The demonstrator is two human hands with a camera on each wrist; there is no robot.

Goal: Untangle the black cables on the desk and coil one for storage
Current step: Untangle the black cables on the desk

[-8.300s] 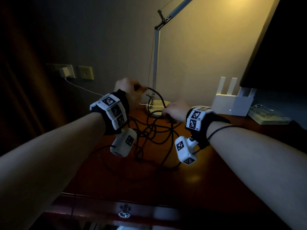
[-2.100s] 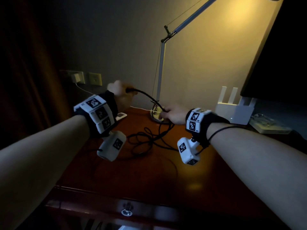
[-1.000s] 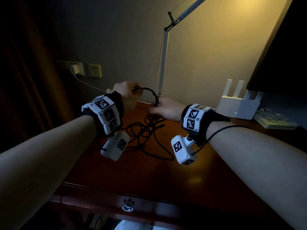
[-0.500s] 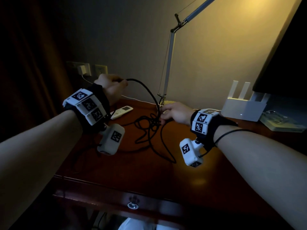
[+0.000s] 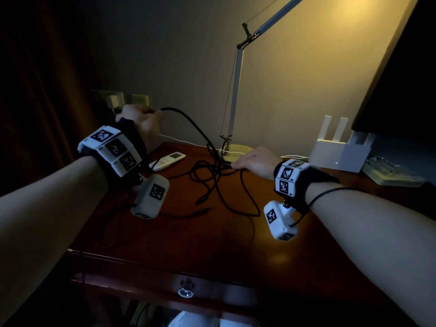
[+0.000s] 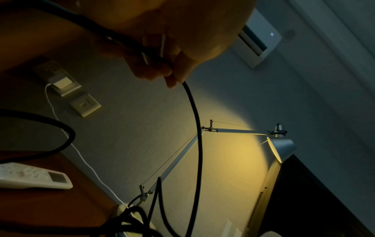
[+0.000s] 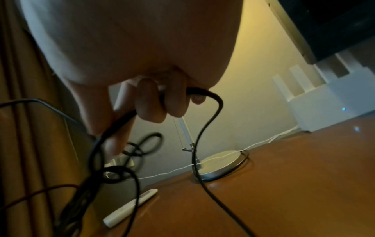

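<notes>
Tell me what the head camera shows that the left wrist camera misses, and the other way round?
Only the head view shows the right hand at the cable tangle, the white router and the drawer knob. Only the left wrist view shows the lamp shade. Both show the left hand pinching a black cable, and the remote.

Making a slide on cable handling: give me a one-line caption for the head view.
Left hand lifts a black cable while right hand holds the tangle on the desk.
</notes>
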